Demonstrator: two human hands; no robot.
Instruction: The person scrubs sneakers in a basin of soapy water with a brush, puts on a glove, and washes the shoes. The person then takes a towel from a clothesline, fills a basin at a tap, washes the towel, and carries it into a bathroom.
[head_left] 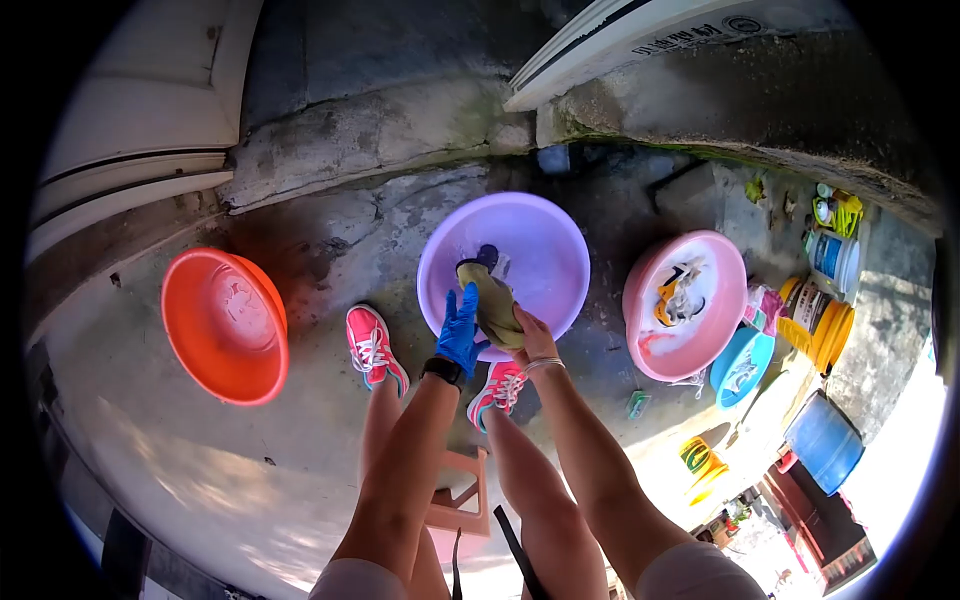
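My left hand (pixel 459 333), in a blue rubber glove with a black watch at the wrist, is closed around an olive-green shoe-like item (pixel 488 300) with a dark end. My right hand (pixel 532 340), bare with a bracelet, grips the near end of the same item. Whether it is a shoe or a sock I cannot tell. Both hands hold it over the near part of a purple basin (pixel 555 235). A little whitish water shows in the basin. The item's dark end points away from me, and its underside is hidden.
An orange-red basin (pixel 190 340) stands at left. To the right, a pink basin (pixel 645 345) holds suds and an orange, black and white item. Beyond are a blue basin (pixel 728 388), yellow buckets (pixel 832 330) and a blue barrel (pixel 826 447). A pink stool (pixel 460 515) is beneath me.
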